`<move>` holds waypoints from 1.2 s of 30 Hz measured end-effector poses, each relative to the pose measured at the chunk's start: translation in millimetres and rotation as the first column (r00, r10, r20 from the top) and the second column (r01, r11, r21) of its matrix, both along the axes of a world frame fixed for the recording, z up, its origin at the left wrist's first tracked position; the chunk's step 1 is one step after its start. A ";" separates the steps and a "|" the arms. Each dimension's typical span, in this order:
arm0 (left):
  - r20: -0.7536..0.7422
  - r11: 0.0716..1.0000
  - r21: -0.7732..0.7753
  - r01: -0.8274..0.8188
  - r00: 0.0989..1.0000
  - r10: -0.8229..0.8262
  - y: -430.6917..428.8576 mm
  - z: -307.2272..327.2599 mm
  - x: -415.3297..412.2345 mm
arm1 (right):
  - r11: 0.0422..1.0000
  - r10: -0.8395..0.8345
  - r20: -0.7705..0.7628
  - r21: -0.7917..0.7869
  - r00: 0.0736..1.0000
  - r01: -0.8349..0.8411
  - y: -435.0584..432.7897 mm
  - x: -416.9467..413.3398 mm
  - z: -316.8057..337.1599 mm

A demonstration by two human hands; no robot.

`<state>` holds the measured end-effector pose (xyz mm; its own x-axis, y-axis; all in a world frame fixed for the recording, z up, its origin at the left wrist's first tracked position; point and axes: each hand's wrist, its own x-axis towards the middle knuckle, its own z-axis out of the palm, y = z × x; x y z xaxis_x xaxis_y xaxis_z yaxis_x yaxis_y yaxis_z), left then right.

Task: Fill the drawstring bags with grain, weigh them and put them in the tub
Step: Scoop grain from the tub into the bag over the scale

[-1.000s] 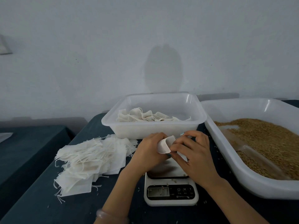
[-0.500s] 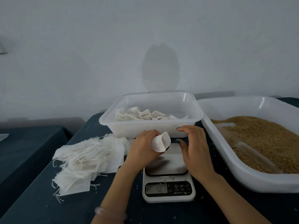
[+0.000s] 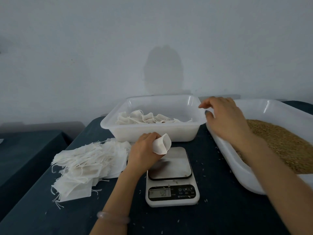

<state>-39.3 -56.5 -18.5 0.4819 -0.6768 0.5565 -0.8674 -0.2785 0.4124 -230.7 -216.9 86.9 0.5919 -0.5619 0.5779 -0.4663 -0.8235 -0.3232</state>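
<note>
**Head view.** The left hand point(image 3: 144, 150) gripped the drawstring bag point(image 3: 161, 144) by its side, curled fingers keeping the mouth open, over the 11 o'clock corner of the scale point(image 3: 176, 161). The right hand point(image 3: 225, 119), fingers loosely spread and holding nothing, hovered at 2 o'clock above the grain tray point(image 3: 237, 167). The tub point(image 3: 152, 129) lay at 12 o'clock and the pile of empty bags point(image 3: 88, 165) at 9 o'clock. The bag appeared thin, limp and light. It would probably slump when loaded, so a hold at the hem beside the mouth seemed best.
</note>
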 end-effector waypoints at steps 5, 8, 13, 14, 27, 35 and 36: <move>-0.012 1.000 0.006 -0.010 1.000 0.010 -0.5 0.0 -0.7 | 0.923 -0.151 -0.764 0.119 0.627 0.366 -75.1 -20.8 -5.2; -0.036 1.000 -0.004 0.006 0.999 -0.006 0.6 -0.1 -0.1 | 0.908 -0.165 -0.882 0.039 0.442 0.417 -89.0 -33.7 -23.8; -0.046 1.000 0.006 0.001 0.999 -0.001 3.1 -1.0 -2.3 | 0.879 -0.111 -0.901 0.108 0.420 0.464 -96.1 -37.5 -37.1; -0.051 1.000 0.008 0.001 0.999 0.000 3.7 -1.1 -2.7 | 0.879 -0.102 -0.911 0.106 0.400 0.466 -96.9 -36.0 -36.7; -0.031 1.000 0.025 0.008 0.999 -0.007 5.0 -1.0 -1.6 | 0.840 -0.093 -0.821 0.239 0.564 0.487 -107.1 -36.6 -36.3; -0.054 0.999 0.045 0.007 0.999 -0.005 4.8 -1.3 -0.3 | 0.657 -0.382 -0.670 0.287 0.637 0.697 -138.2 -64.9 -28.3; -0.054 0.999 0.044 0.006 0.999 -0.004 5.0 -1.4 -0.3 | 0.626 -0.412 -0.658 0.298 0.630 0.721 -141.1 -72.1 -31.5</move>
